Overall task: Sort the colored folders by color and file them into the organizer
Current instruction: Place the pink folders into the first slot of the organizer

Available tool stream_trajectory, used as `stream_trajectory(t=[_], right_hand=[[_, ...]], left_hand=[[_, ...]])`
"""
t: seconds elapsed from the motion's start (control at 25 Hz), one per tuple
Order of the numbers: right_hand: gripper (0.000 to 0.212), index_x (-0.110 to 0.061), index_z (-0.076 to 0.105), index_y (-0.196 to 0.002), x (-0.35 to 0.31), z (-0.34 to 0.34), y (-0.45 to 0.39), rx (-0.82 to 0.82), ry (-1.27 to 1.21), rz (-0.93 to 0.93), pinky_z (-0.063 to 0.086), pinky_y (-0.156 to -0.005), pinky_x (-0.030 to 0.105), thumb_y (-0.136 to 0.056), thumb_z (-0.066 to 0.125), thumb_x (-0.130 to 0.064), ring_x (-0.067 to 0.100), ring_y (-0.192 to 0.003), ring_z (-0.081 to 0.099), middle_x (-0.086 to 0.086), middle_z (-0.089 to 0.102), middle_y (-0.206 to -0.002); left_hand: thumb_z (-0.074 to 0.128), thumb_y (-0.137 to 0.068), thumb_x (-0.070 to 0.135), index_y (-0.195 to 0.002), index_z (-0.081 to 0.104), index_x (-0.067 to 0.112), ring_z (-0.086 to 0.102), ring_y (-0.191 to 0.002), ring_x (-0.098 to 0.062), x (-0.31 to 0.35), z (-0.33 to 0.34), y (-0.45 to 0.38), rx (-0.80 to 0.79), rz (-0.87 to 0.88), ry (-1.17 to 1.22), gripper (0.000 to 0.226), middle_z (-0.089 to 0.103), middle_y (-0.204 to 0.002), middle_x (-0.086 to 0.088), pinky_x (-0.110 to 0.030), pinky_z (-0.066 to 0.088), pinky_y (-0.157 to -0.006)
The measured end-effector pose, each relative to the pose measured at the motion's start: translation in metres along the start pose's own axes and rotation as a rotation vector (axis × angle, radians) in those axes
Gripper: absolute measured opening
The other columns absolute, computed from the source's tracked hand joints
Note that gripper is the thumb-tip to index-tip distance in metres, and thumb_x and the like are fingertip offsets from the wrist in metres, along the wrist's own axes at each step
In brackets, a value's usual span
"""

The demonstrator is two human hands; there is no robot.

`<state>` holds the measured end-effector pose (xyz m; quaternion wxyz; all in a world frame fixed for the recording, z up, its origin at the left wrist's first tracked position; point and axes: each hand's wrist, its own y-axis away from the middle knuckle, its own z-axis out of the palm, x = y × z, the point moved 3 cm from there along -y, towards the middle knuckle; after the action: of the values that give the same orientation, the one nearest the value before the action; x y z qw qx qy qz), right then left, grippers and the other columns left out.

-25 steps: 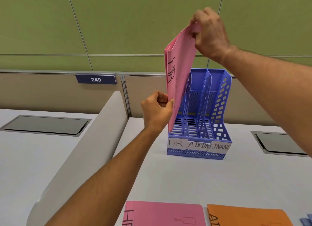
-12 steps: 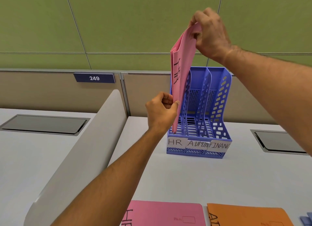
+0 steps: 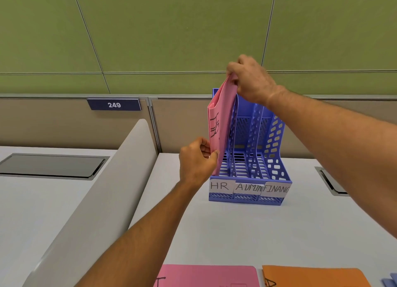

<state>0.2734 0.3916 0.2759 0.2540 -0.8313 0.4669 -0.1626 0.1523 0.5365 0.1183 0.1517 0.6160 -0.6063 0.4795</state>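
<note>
Filing 1 pink paper folder marked HR (image 3: 221,123): the right hand (image 3: 251,80) pinches its top corner, the left hand (image 3: 196,160) pinches its lower edge, its bottom entering the HR slot of the blue perforated plastic 3-slot organizer (image 3: 268,158). Other slots look empty. Another pink folder (image 3: 210,276), an orange folder (image 3: 315,277) and something blue at the frame's corner (image 3: 391,283) wait on the pale grey desk (image 3: 236,233), below green wall panels (image 3: 171,29).

This is an open-plan office. A pale grey desk (image 3: 247,233) runs up to a beige cubicle partition (image 3: 53,123) bearing a dark blue number plate reading 249 (image 3: 114,104), with green wall panels (image 3: 171,29) above. A curved white divider (image 3: 103,190) separates 2 workstations, and a grey cable hatch (image 3: 51,165) sits flush in the neighbouring desk. A blue plastic file organizer (image 3: 257,158) near the desk's back edge carries labels HR, ADMIN and FINANC.
</note>
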Motion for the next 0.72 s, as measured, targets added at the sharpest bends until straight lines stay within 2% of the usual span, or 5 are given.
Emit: stream_trajectory(t=[0.24, 0.36, 0.52, 0.72], right_hand=[[0.022, -0.014, 0.056, -0.111, -0.003, 0.021, 0.013, -0.119, 0.010, 0.025, 0.047, -0.087, 0.040, -0.090, 0.059, -0.010, 0.027, -0.113, 0.046, 0.011, 0.050, -0.117], [0.031, -0.016, 0.052, -0.124, -0.002, 0.032, 0.023, -0.206, 0.019, 0.032, 0.045, -0.097, 0.044, -0.094, 0.056, -0.019, 0.029, -0.123, 0.042, 0.013, 0.047, -0.132], [0.051, -0.016, 0.034, -0.145, -0.004, 0.036, 0.037, -0.258, 0.022, 0.076, 0.036, -0.108, 0.050, -0.098, 0.047, -0.034, 0.033, -0.136, 0.031, 0.018, 0.034, -0.148], [0.066, -0.016, 0.020, -0.150, -0.017, 0.029, 0.069, -0.204, 0.024, 0.166, 0.031, -0.111, 0.053, -0.096, 0.046, -0.041, 0.032, -0.144, 0.020, 0.017, 0.022, -0.156]], left_hand=[[0.072, -0.080, 0.040, -0.105, 0.062, 0.016, 0.067, -0.085, -0.014, -0.004, 0.008, -0.001, 0.000, 0.009, -0.037, 0.036, 0.071, -0.102, 0.001, -0.034, 0.059, -0.081], [0.072, -0.082, 0.034, -0.105, 0.062, 0.015, 0.064, -0.085, -0.012, -0.003, 0.005, -0.002, 0.051, 0.047, -0.080, 0.031, 0.070, -0.101, 0.000, -0.033, 0.059, -0.079], [0.070, -0.083, 0.038, -0.128, 0.053, 0.014, 0.057, -0.113, -0.018, -0.002, 0.001, -0.001, 0.020, 0.108, -0.192, 0.054, 0.059, -0.127, -0.004, -0.034, 0.050, -0.092], [0.062, -0.083, 0.052, -0.151, 0.018, 0.018, 0.021, -0.144, -0.026, 0.001, -0.010, 0.006, -0.099, 0.090, -0.437, 0.088, 0.022, -0.158, -0.008, -0.044, 0.025, -0.114]])
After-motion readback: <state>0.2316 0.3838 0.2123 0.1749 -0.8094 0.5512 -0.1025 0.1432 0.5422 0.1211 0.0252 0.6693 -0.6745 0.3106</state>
